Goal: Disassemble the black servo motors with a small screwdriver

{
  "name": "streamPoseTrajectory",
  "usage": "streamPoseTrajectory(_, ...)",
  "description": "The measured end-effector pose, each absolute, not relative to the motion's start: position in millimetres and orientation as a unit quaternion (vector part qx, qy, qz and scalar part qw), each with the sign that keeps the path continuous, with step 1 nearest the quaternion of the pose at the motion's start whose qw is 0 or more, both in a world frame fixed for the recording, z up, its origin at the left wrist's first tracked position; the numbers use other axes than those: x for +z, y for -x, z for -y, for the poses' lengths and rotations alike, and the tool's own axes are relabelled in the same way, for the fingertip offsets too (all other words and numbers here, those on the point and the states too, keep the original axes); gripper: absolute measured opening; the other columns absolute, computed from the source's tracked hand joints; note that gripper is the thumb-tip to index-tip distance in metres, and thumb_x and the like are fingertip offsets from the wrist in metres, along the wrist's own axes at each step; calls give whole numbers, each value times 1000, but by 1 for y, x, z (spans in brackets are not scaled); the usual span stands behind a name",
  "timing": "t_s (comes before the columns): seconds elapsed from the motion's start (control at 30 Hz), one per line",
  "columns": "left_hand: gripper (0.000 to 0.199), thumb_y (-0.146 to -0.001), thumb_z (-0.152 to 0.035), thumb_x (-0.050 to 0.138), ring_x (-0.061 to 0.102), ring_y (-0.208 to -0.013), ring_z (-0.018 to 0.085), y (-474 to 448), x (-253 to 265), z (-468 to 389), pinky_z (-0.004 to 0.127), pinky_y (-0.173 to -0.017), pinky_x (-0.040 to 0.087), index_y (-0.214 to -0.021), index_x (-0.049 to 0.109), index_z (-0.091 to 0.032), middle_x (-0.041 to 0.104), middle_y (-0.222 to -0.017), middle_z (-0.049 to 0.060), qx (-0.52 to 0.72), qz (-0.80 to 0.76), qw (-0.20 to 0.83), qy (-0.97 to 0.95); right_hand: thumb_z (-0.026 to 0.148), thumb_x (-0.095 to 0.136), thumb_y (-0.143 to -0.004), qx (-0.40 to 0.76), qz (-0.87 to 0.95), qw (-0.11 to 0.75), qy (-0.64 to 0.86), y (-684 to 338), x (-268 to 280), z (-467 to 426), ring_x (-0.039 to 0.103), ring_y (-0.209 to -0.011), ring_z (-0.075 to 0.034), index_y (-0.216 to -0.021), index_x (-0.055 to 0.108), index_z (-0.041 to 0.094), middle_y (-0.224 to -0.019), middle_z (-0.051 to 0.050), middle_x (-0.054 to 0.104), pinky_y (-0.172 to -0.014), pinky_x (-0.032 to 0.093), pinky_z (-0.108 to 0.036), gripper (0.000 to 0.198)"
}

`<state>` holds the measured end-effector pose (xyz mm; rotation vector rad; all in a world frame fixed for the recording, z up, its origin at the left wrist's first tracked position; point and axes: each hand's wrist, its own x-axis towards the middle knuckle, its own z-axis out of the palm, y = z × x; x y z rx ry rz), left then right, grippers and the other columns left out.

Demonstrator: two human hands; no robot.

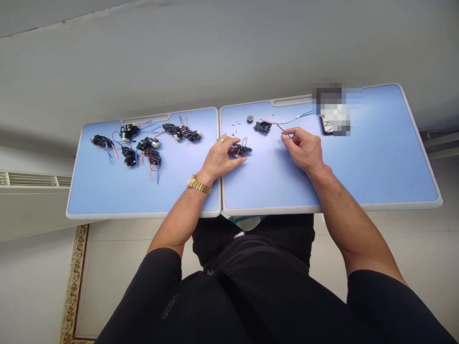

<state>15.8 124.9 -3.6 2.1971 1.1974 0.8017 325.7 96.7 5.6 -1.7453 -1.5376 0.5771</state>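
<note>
My left hand [223,157], with a ring and a gold watch, curls its fingers and thumb round a small black motor unit [242,149] with red wires, low over the table. In my right hand [304,147] is a thin screwdriver [286,131], its reddish handle mostly hidden in the fingers. The screwdriver's tip points up and left, near a black plastic housing [263,126] that lies beyond both hands. A small round black wheel-like part [250,119] sits left of that housing. Several tiny dark screws [234,132] lie scattered beyond my left hand.
Two blue tabletops with pale rims [265,209] meet at a seam [219,186]. Several black motor units [129,132] with wires and coloured strips lie on the left one. A cable [292,119] runs toward a pixelated object [333,112] at back right. A grey wall [215,57] stands behind.
</note>
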Motion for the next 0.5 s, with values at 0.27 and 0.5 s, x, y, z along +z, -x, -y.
streamPoseTrajectory(0.27, 41, -87, -25, 87, 68, -88, 18, -20, 2, -120, 37, -90, 62, -125, 74, -20, 74, -112, 6, 263, -479, 227, -806, 52, 70, -94, 202, 604, 384, 669, -328, -4, -100, 46, -60, -17, -100, 85, 24, -60, 4, 50, -66, 42, -34, 33)
streamPoseTrajectory(0.5, 39, -89, -15, 76, 72, -95, 22, -22, 0, -118, 39, -93, 60, -128, 74, -21, 78, -110, 6, 251, -460, 219, -823, 49, 70, -93, 200, 609, 382, 665, -329, -5, -100, 46, -60, -16, -101, 85, 24, -61, 4, 50, -67, 41, -34, 30)
